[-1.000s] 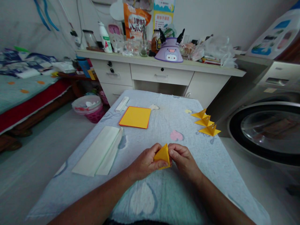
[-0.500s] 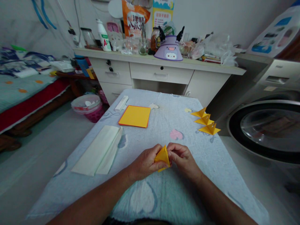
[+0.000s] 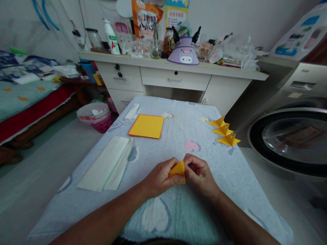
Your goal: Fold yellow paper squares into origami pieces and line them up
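Note:
Above the near middle of the cloth-covered table, my left hand [image 3: 163,174] grips a folded piece of yellow paper [image 3: 179,169] between thumb and fingers. My right hand [image 3: 200,173] is closed in a pinch at the right edge of that paper; its fingertips partly hide the edge. Three folded yellow paper pieces [image 3: 228,139] with pointed tips stand in a row at the table's right side. A stack of square yellow paper [image 3: 146,126], with red showing at its edges, lies farther back, left of centre.
A folded pale cloth or paper sheet [image 3: 104,166] lies at the left, and a long white box [image 3: 132,112] sits at the back left. Behind the table stands a white cabinet [image 3: 176,80] topped with clutter. A washing machine [image 3: 288,126] is at the right, a pink bin [image 3: 95,117] at the left.
The folded yellow paper has turned a little in my hands, and less of it shows below my left thumb. My right fingers have shifted slightly along its right edge.

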The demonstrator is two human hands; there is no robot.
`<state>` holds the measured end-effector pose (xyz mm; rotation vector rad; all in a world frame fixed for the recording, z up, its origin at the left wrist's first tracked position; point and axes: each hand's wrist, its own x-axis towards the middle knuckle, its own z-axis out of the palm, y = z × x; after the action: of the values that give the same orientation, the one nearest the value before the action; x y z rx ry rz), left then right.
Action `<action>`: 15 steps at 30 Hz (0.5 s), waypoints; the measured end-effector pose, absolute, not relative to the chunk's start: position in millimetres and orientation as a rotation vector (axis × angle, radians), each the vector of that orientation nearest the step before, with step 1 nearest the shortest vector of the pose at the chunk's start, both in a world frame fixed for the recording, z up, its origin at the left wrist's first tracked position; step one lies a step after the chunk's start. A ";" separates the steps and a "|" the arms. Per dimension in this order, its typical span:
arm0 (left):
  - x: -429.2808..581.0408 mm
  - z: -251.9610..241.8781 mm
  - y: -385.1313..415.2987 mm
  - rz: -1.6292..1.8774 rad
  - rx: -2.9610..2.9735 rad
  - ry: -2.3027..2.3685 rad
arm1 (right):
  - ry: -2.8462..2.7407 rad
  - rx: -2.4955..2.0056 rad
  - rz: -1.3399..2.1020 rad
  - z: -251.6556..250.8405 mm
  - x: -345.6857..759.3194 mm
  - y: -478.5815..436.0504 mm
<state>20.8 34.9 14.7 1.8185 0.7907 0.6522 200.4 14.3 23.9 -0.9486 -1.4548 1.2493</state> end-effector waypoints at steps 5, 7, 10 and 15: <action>21.5 15.3 36.2 0.635 1.838 0.823 | -1.491 -0.949 1.277 25.0 200.0 13.4; 21.3 16.3 36.3 0.632 1.855 0.823 | -1.513 -0.955 1.278 25.6 200.2 13.5; 21.6 17.3 36.1 0.624 1.891 0.827 | -1.548 -0.973 1.241 25.5 201.0 13.3; 22.4 14.6 35.9 0.640 1.932 0.863 | -1.561 -0.987 1.190 24.7 203.0 12.0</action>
<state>22.4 35.9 14.6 1.9321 0.8632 0.6398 203.0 12.0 24.7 -0.9866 -1.5613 1.1897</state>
